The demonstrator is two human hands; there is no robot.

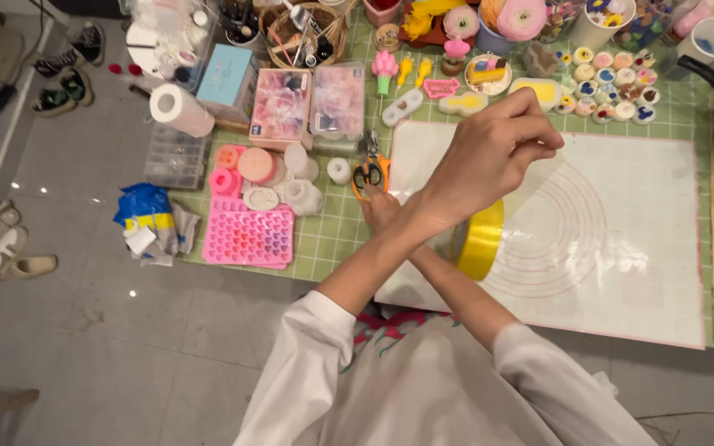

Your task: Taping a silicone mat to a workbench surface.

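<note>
Head view: the arms cross over the worktop (324,239). The left hand (489,153) is raised above the white silicone mat (621,248), its grip closed in a pinch of thumb and fingertips; what it pinches is too thin to make out, possibly a strand drawn from the yellow ribbon roll (479,239). The right hand (380,208) reaches under the left forearm toward the orange-handled scissors (369,172); it is largely hidden, so whether its grip is open or closed cannot be told. The roll stands on edge on the mat's left part, just below the left wrist, glossy, bright yellow, wide-banded and smoothly wound. Risks, as judged: standing on edge, the roll could tip or roll away if the crossed forearm brushes it; a pull on a strand could drag it across the mat; the hidden right hand, working near blades out of sight, could fumble the scissors or knock the white moulds (303,194) beside them.
</note>
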